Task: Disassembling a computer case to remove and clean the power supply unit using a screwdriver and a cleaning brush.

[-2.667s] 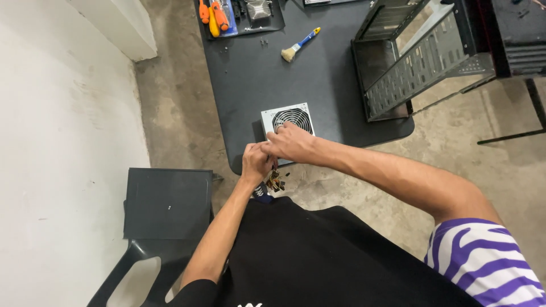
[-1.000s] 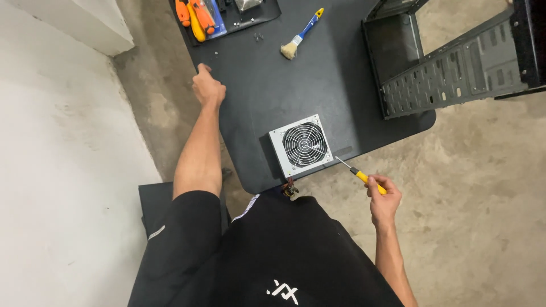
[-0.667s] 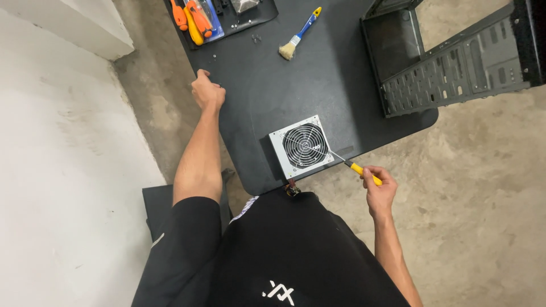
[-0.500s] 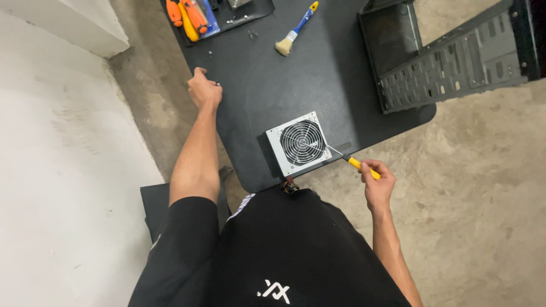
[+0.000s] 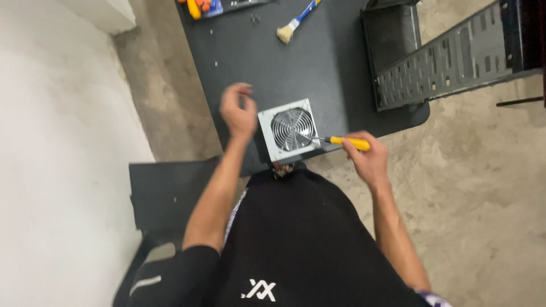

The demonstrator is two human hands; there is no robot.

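Note:
A grey power supply box (image 5: 289, 129) with a round fan grille lies near the front edge of the black table (image 5: 318, 62). My right hand (image 5: 367, 159) grips a yellow-handled screwdriver (image 5: 341, 141), whose tip rests on the fan grille's right side. My left hand (image 5: 239, 113) hovers just left of the box, blurred, fingers apart and holding nothing that I can see. A bundle of cables (image 5: 282, 169) hangs from the box's near side over the table edge.
An open black computer case (image 5: 443, 51) stands on the table's right end. A brush with a blue and yellow handle (image 5: 296, 21) and orange-handled tools (image 5: 196, 7) lie at the far side. A black stool (image 5: 170, 193) sits at lower left on the concrete floor.
My left hand has come back from the table's far left edge to beside the power supply. The screwdriver tip moved onto the fan grille.

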